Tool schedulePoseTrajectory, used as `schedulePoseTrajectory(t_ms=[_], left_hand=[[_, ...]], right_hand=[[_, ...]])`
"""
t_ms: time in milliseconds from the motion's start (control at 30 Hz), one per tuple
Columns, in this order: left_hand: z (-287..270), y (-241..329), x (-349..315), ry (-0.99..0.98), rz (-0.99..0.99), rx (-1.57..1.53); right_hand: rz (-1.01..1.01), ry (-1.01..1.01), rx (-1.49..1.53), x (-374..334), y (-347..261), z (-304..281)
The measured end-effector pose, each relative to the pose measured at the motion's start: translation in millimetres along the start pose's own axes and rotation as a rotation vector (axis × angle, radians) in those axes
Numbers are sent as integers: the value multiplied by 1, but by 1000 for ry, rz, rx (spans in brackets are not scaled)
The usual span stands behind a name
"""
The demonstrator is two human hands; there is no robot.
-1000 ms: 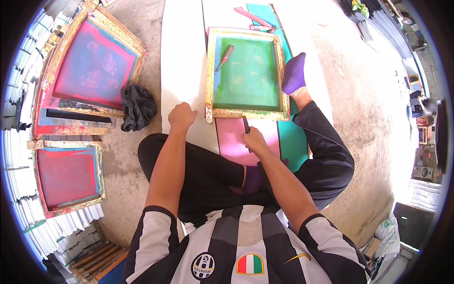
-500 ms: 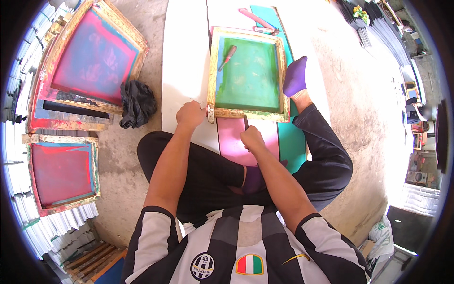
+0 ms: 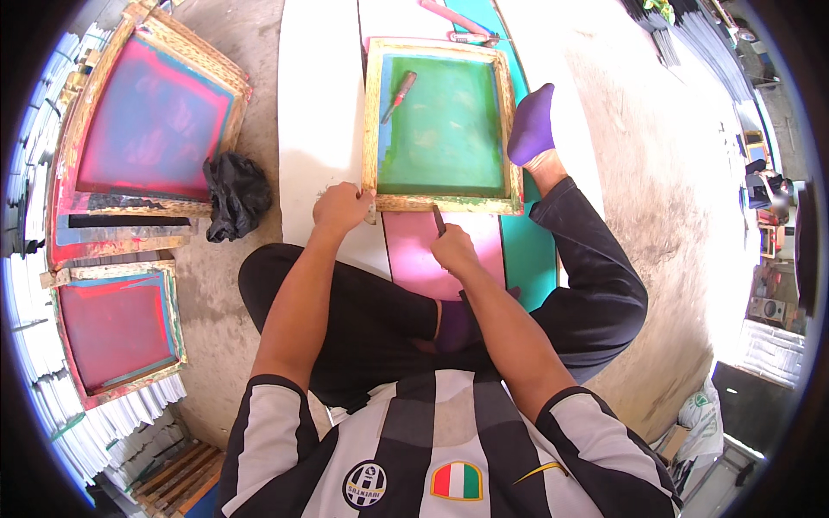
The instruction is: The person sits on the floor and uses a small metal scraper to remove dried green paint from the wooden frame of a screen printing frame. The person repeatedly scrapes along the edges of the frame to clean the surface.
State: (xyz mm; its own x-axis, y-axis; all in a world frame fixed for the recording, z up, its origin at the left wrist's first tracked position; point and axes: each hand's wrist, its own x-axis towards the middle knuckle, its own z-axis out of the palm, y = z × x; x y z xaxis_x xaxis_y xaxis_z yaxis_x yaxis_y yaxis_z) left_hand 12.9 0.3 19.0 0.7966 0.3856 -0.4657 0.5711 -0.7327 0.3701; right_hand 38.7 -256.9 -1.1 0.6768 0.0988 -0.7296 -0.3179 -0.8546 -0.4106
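Note:
A wooden screen-printing frame [image 3: 372, 129] with green mesh [image 3: 453, 129] lies in front of me on the boards. My left hand [image 3: 341, 207] is closed at its near left corner, fingertips gripping the wood. In my right hand [image 3: 454, 248] is a dark, narrow, knife-like tool [image 3: 439, 221]. Its tip meets the frame's near rail; my fist hides most of its handle. On the mesh lies a red-handled tool [image 3: 400, 95] resembling a screwdriver. Beneath the frame, a pink panel [image 3: 423, 246] and a teal panel [image 3: 531, 263] show.
My purple-socked foot [image 3: 531, 125] rests against the frame's right side. Left of the white board [image 3: 319, 104] are a crumpled black plastic bag [image 3: 235, 198] and more printing frames [image 3: 155, 116]. Beyond the far rail lie a pink strip [image 3: 453, 17] and a metal-headed tool [image 3: 473, 38].
The view has shifted slightly, so the scene sits a little further left and higher. The knife-like tool is tilted more against the near rail. My left hand stays at the corner.

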Motion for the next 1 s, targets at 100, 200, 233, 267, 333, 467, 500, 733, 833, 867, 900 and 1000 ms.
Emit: schedulePoseTrajectory(t_ms=[100, 200, 233, 267, 333, 467, 500, 733, 833, 867, 900, 1000], left_hand=[[0, 1, 1, 12, 7, 5], [2, 0, 0, 34, 12, 1], [3, -1, 1, 44, 17, -5], [4, -2, 1, 58, 12, 2], [2, -2, -2, 95, 0, 7], [-1, 6, -16, 178, 255, -80], [2, 5, -19, 170, 379, -137], [20, 10, -27, 243, 750, -20], [21, 5, -25, 262, 760, 45], [20, 4, -23, 260, 761, 59], [20, 2, -22, 258, 760, 73], [18, -2, -19, 254, 686, 45]], right_hand=[[4, -62, 146, -5, -1, -3], [-53, -170, 438, 9, 17, 9], [-85, -201, 546, 14, 25, 13], [-105, -242, 620, 19, 34, 15], [-155, -325, 759, 19, 41, 13], [-191, -333, 746, 3, 35, 14], [-209, -338, 696, -4, 28, 12], [-310, -400, 561, -19, -9, 20], [-324, -411, 521, -21, -15, 23], [-325, -413, 505, -21, -17, 24], [-302, -428, 500, -23, -20, 23], [-241, -463, 512, -27, -25, 20]])
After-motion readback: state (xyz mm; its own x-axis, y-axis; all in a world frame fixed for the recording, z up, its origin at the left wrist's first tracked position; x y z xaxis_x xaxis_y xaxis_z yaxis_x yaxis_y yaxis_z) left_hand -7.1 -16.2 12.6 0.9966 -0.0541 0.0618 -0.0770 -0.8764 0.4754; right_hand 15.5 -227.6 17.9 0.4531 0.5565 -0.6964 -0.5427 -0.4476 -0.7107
